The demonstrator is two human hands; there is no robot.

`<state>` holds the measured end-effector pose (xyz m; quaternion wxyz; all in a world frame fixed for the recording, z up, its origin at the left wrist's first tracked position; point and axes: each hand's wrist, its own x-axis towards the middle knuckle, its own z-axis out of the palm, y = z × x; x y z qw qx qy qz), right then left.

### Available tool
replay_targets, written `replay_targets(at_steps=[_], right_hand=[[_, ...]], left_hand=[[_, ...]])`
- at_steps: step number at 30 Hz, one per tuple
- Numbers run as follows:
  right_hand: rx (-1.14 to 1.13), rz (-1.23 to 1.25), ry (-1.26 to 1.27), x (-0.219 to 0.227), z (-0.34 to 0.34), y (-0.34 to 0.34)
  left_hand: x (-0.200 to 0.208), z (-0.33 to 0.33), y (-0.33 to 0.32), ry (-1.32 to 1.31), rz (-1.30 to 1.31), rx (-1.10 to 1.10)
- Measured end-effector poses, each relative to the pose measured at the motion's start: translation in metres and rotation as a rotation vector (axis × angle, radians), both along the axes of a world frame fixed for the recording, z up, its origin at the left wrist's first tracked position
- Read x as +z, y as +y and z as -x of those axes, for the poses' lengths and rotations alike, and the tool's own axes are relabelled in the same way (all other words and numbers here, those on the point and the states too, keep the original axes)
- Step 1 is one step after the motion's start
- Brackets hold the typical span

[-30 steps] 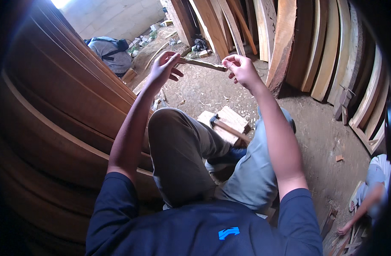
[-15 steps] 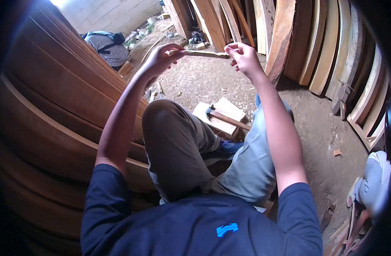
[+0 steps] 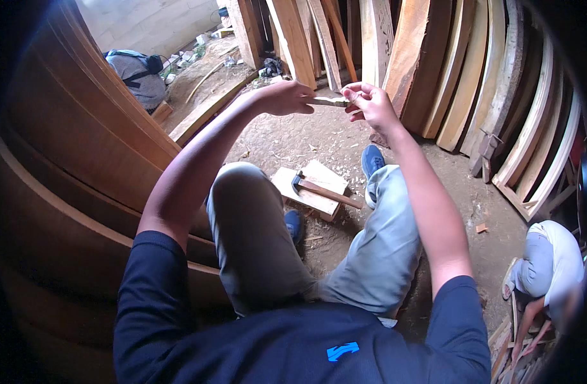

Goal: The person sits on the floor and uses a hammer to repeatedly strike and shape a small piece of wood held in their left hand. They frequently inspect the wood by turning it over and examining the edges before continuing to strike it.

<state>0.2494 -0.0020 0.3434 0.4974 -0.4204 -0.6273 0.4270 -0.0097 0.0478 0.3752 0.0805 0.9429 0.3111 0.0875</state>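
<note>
Curved wooden planks [image 3: 69,192] are seen stacked along the far left, and behind them, near the top of the view, a person in grey [image 3: 136,77] is crouched on the dirt floor [image 3: 293,137]. Toward the middle, the left hand [image 3: 284,97] is raised at arm's length, its fingers closed around the near end of a small pale wooden stick [image 3: 329,101], which is held roughly level in the air above the ground and in front of the leaning boards. The other end of the stick is pinched by the right hand [image 3: 369,105], with thumb and fingertips [image 3: 352,97] pressed together on it and the remaining fingers curled. Below the two hands, between the seated person's knees, a flat pale wooden block [image 3: 309,189] is laid on the floor, and a hatchet [image 3: 316,189] with a dark head and wooden handle is rested across its top. A blue shoe [image 3: 372,160] is planted just right of the block. Behind and to the right, tall planks and bowed boards [image 3: 473,96] are propped upright against the wall. At the far right edge, another person in light clothes [image 3: 553,262] is bent over low to the ground, well apart from the hands and the stick.
</note>
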Motion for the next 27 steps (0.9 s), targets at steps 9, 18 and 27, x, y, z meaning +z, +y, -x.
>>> replay_targets(at_steps=[9, 18, 27], right_hand=[[0.269, 0.127, -0.358, 0.056, -0.009, 0.073], [0.234, 0.144, -0.358, -0.008, -0.01, 0.16], [0.201, 0.169, -0.126, -0.171, -0.03, 0.183]], left_hand=[[-0.014, -0.006, 0.05, -0.115, -0.095, 0.149], [-0.06, -0.018, 0.131, 0.035, -0.075, 0.183], [-0.179, -0.045, 0.139, 0.058, 0.157, 0.35]])
